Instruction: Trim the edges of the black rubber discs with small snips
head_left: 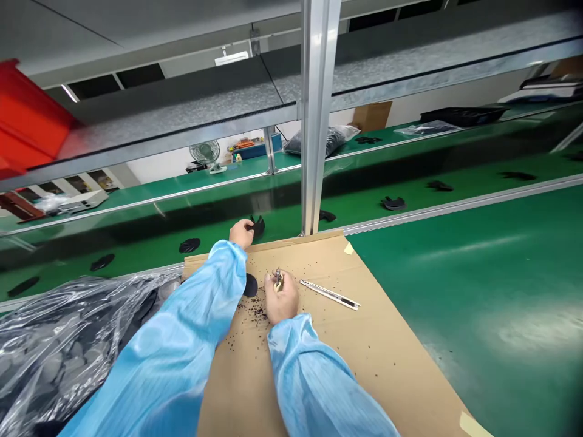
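My left hand reaches past the far edge of the cardboard sheet, its fingers closed on a curved black piece over the green belt. Over the cardboard, my right hand is wrapped round a small metal tool, mostly hidden by the fingers. Between the two hands a round black piece lies on the cardboard, partly covered by my left sleeve. Small black crumbs are scattered beside it. A utility knife rests to the right of my right hand.
Several black pieces lie along the green belt. A metal post rises behind the cardboard. Clear plastic bags with dark pieces fill the left side. A red bin stands on the upper shelf. The green tabletop extends right.
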{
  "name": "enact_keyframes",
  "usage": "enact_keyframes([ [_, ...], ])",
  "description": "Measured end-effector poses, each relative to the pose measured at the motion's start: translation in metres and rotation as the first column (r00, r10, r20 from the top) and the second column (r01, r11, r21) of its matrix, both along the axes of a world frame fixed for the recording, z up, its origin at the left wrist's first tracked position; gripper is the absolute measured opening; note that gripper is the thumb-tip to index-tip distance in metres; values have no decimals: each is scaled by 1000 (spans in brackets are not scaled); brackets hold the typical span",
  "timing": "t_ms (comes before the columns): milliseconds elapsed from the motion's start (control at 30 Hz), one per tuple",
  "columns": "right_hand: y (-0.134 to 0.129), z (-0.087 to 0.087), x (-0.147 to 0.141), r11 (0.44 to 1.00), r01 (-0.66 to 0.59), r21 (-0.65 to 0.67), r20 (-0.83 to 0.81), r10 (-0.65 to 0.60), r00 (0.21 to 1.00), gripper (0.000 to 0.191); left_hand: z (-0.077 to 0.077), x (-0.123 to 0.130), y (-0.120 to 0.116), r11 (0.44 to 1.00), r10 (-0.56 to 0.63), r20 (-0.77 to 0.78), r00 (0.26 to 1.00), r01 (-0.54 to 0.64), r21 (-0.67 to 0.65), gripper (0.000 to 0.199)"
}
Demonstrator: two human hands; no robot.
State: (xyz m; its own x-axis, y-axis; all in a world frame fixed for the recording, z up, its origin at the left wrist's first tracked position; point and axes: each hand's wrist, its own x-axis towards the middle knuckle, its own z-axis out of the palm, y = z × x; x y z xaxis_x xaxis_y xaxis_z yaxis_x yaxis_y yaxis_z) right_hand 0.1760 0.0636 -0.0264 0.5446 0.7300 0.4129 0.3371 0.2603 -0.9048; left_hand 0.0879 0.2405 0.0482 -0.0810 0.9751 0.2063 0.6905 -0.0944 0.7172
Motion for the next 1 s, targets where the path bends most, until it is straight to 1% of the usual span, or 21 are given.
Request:
enact_keyframes([
  [67, 1, 0, 1, 1000, 17, -15, 36, -17, 999, 21, 11, -16, -24, 1000, 12, 90, 996, -14, 17, 42],
  [133, -1, 4, 1, 1000, 19, 11, 54, -19, 998, 20, 19, -35, -54, 1000, 8, 215, 977, -10, 7, 46],
  [167, -4, 7, 1, 999, 0, 43, 71, -3, 997, 20, 22, -44, -72, 1000, -1, 300, 954, 4, -8, 45],
  [233, -13, 16, -1, 989, -85, 120, 132, 69, 989, 19, 24, -62, -109, 996, -30, 517, 855, 66, -52, 41],
  [300, -24, 25, -5, 964, -216, 154, 215, 181, 960, 25, 21, -76, -146, 987, -49, 655, 754, 138, -86, 41],
  [333, -30, 28, -8, 947, -286, 144, 260, 243, 935, 28, 18, -81, -164, 983, -44, 692, 720, 155, -98, 41],
  [400, -41, 32, -13, 911, -404, 86, 348, 353, 869, 28, 11, -87, -192, 982, -18, 752, 659, 152, -110, 42],
  [433, -46, 32, -15, 899, -435, 54, 382, 384, 840, 25, 6, -89, -203, 985, -4, 779, 627, 136, -104, 42],
  [467, -49, 33, -17, 897, -441, 31, 406, 392, 826, 24, 1, -90, -211, 989, 5, 804, 595, 116, -92, 42],
  [567, -55, 32, -21, 915, -404, 6, 420, 365, 831, 26, -16, -94, -222, 998, 9, 865, 502, 55, -43, 41],
  [600, -56, 31, -21, 905, -426, -8, 412, 391, 823, 23, -21, -95, -224, 999, 8, 883, 470, 38, -29, 41],
  [633, -56, 31, -21, 883, -468, -33, 397, 442, 805, 20, -26, -95, -224, 1000, 6, 902, 433, 24, -18, 42],
  [700, -56, 29, -23, 832, -548, -89, 323, 545, 774, 14, -36, -93, -226, 1000, -6, 938, 348, 13, 2, 45],
  [733, -56, 29, -24, 818, -564, -107, 271, 570, 775, 14, -39, -92, -227, 1000, -15, 951, 308, 24, 8, 47],
  [767, -57, 28, -26, 817, -565, -117, 221, 576, 787, 14, -42, -90, -229, 999, -25, 961, 276, 47, 12, 49],
  [833, -58, 27, -30, 814, -568, -121, 166, 580, 797, 15, -44, -86, -232, 991, -44, 969, 244, 131, 12, 48],
  [900, -59, 28, -33, 793, -596, -130, 178, 609, 773, 16, -43, -84, -235, 978, -47, 974, 223, 207, 0, 42],
  [933, -60, 29, -34, 790, -595, -144, 194, 613, 766, 17, -42, -84, -235, 976, -39, 978, 203, 219, -6, 40],
  [967, -60, 29, -34, 800, -579, -161, 215, 601, 770, 21, -41, -85, -235, 976, -23, 984, 178, 218, -17, 38],
  [1000, -60, 30, -34, 816, -551, -176, 242, 578, 779, 28, -40, -87, -234, 977, 3, 989, 150, 210, -35, 37],
])
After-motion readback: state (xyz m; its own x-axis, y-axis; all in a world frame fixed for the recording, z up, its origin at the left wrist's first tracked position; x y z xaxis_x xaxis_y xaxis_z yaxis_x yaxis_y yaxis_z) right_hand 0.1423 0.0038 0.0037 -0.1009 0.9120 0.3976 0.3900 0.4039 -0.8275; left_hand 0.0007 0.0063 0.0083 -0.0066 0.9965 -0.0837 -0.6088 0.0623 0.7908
